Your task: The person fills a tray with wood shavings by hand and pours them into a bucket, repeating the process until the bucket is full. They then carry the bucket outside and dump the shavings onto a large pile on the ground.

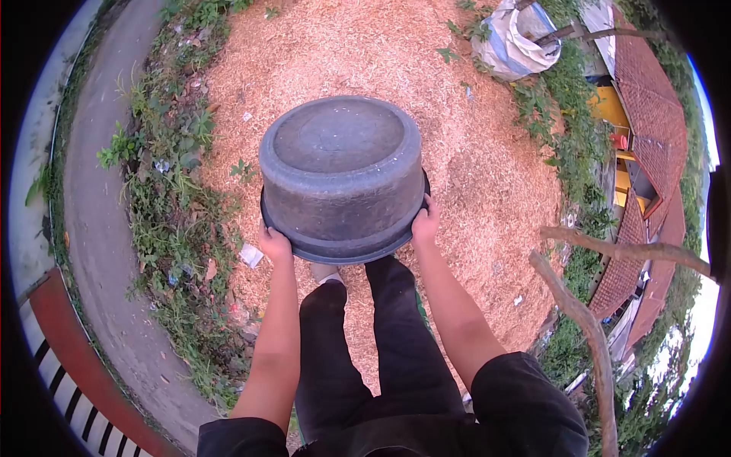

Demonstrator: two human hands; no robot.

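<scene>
- Outdoors, a wide mound of pale orange sawdust [472, 152] covers the ground ahead, with scraps of litter scattered on it.
- Along the left edge of the sawdust runs a strip of weeds [171, 175], and beyond that a curved grey path [99, 228].
- At the lower left corner stands a red and white striped barrier [65, 358].
- A white and blue sack [514, 38] lies at the far right edge of the sawdust, among green plants.
- Further right are red tiled roofs [647, 99] and a yellow wall, and two bare branches [586, 320] cross the lower right.
- A large dark grey plastic tub [341, 171] is held upside down in front of the person, above the sawdust, its flat base facing up toward the camera.
- The left hand [274, 244] grips the tub's rim on its left side, fingers closed around the edge.
- The right hand [425, 222] grips the rim on the opposite side, closed on it in the same way.
- Both bare arms reach forward from black short sleeves.
- Below the tub are the person's legs in black trousers [358, 358], and the toe of one pale shoe [326, 273] shows just under the rim.
</scene>
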